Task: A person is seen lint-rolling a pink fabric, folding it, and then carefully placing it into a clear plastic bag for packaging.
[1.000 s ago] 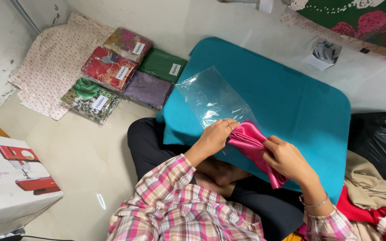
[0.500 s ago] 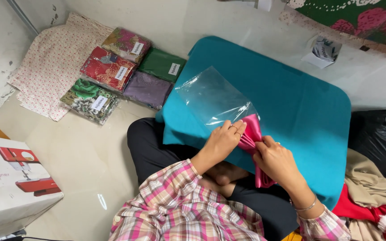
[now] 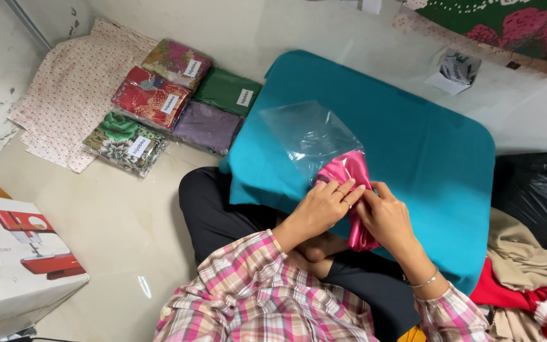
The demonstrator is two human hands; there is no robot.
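Your left hand (image 3: 320, 206) and right hand (image 3: 384, 215) both pinch the folded pink satin cloth (image 3: 349, 180), fingers closed on it. Its top sits inside the clear plastic bag (image 3: 308, 136), which lies flat on the teal-covered desk (image 3: 425, 152), mouth toward you.

Folded pink satin cloth (image 3: 347, 174), glossy, lying near the centre of the frame on the teal surface, upper end tucked into the mouth of a clear plastic bag (image 3: 308, 136), lower end trailing down between the two hands. Bag transparent, crinkled, lying flat and angled toward the upper left, mostly empty beyond the pink tip.
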